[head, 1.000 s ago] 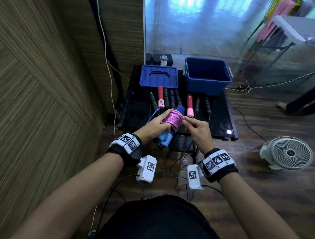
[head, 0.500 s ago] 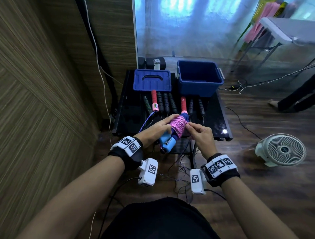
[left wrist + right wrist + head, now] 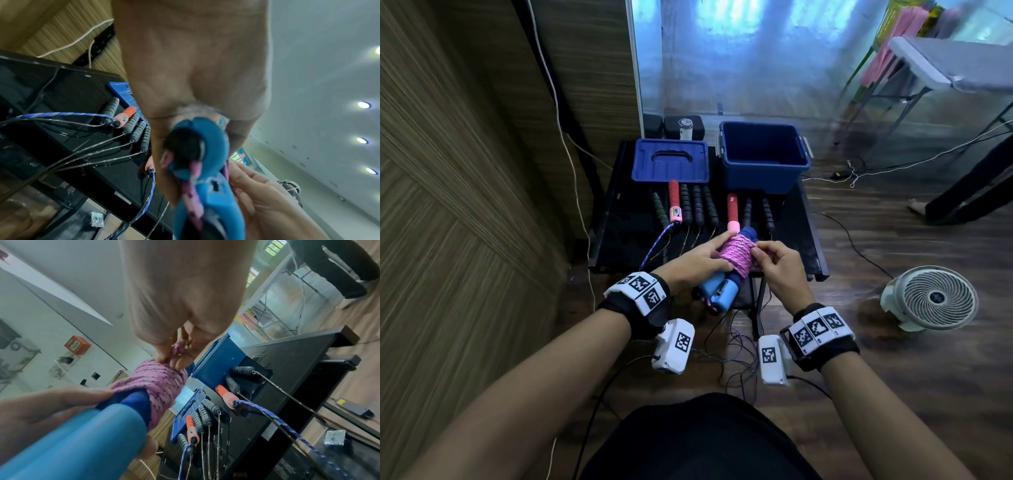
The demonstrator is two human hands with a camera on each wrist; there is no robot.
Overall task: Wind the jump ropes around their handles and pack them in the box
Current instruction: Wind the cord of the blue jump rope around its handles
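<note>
Winding of the pink jump rope [image 3: 738, 255] is nearing its finish: the cord is lying in tight coils around the paired blue handles [image 3: 719, 291], which are being held above the near edge of the black tabletop [image 3: 616, 219]. The left hand [image 3: 693, 262] is grasping the bundle from its left side, fingers curled over the coils and the handle grips. The right hand [image 3: 777, 263] is pinching the free end of the cord against the right flank of the coil. The bundle's long axis is running from the light-blue handle ends, nearest the person, up and away toward the dark-blue tips, pointing at the open blue box [image 3: 763, 154] at the far right of the tabletop. The box is lying straight ahead of both hands, and the right hand is judged the nearer to it. The box lid [image 3: 671, 161] is resting beside the box, and unwound ropes with black and red handles [image 3: 698, 209] are lying in a row between.
</note>
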